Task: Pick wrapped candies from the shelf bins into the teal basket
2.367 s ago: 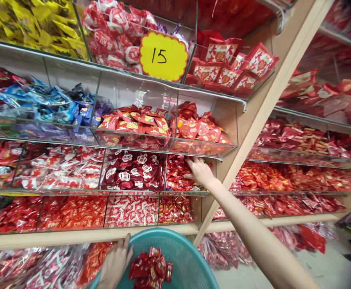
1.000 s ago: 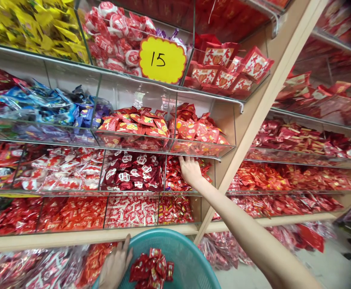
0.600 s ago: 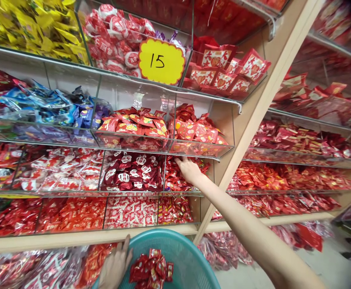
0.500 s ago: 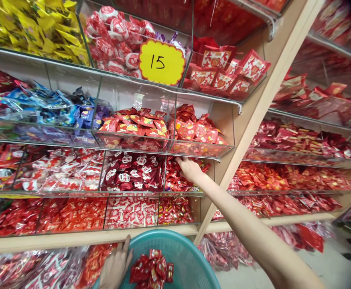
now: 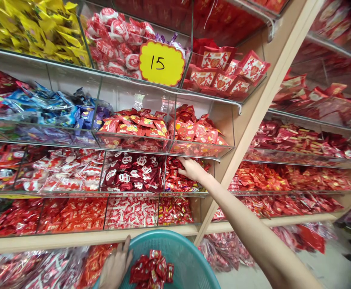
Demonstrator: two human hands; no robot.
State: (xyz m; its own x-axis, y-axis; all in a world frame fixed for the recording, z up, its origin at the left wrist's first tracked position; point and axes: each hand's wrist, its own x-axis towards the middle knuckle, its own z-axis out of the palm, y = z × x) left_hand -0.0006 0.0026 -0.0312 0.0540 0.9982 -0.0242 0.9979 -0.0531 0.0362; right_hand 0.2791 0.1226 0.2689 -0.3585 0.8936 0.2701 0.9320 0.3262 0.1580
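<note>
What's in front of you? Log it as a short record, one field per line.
Place: wooden shelves with clear bins of wrapped sweets
Right hand: reaching into a bin of red sweets, fingers among them; grasp unclear
Left hand: gripping the rim of a teal basket, thumb inside
In the basket: a small heap of red packets
Bin to the left of the right hand: dark red packets with white marks
Sign: yellow tag reading 15, two rows above
</note>
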